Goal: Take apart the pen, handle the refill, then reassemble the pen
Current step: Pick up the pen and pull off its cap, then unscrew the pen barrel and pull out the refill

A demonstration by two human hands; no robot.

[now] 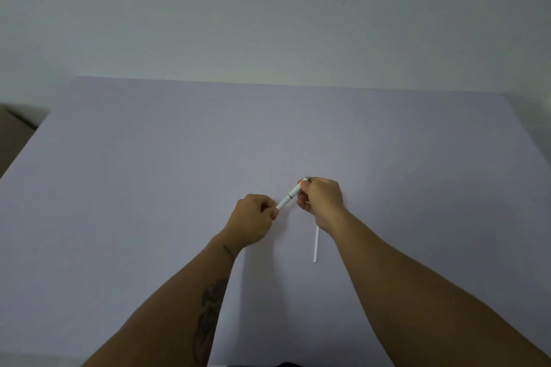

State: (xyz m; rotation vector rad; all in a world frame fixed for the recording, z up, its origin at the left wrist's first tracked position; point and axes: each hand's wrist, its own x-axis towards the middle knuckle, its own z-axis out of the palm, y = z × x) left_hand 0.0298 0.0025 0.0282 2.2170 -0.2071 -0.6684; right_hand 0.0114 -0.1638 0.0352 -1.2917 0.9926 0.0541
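Two bare forearms reach in from six o'clock over the lilac table [149, 173]. Nearest lies the thin white refill [315, 244], on the table just below the right wrist. Beyond it, the left hand [253, 219] pinches the pen [290, 195] at its seven o'clock end, and the right hand [322, 198] grips its one o'clock end. Judged, the barrel is being twisted; counter-turning along one straight axis should avoid binding threads. No writing is legible.

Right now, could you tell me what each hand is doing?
Left hand: pinching the lower end of the pen barrel.
Right hand: gripping the barrel's upper end.
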